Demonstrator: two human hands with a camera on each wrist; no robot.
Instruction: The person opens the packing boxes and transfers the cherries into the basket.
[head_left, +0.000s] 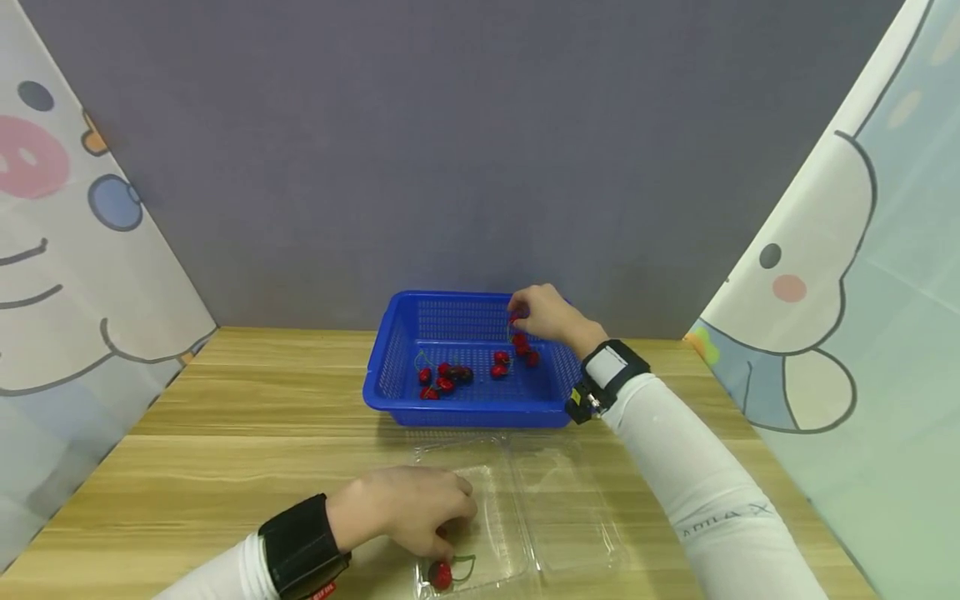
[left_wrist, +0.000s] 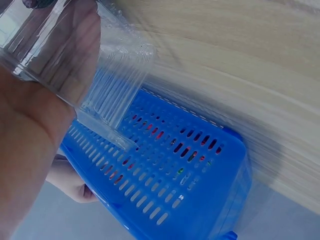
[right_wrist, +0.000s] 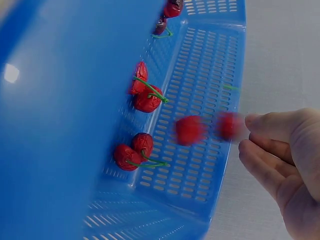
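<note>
Over the far right part of a blue plastic basket [head_left: 480,407], my right hand [head_left: 551,312] pinches a red cherry [right_wrist: 229,126] between thumb and fingertips. A second cherry [right_wrist: 190,130] hangs blurred beside it. Several shiny cherries [head_left: 445,385] with green stems lie on the basket floor. Down in front, my left hand [head_left: 408,507] reaches over the left half of a clear plastic clamshell box [head_left: 491,525], fingers bent loosely into it. Clear plastic covers the fingers in the left wrist view. A cherry [head_left: 441,575] lies by the thumb at the near left corner of the box.
The clamshell's other half [head_left: 566,508] lies flat to the right, below the right forearm. A wooden table [head_left: 247,417] carries everything, and a grey panel [head_left: 450,150] stands right behind the basket. Cartoon-printed sheets [head_left: 795,275] flank both sides.
</note>
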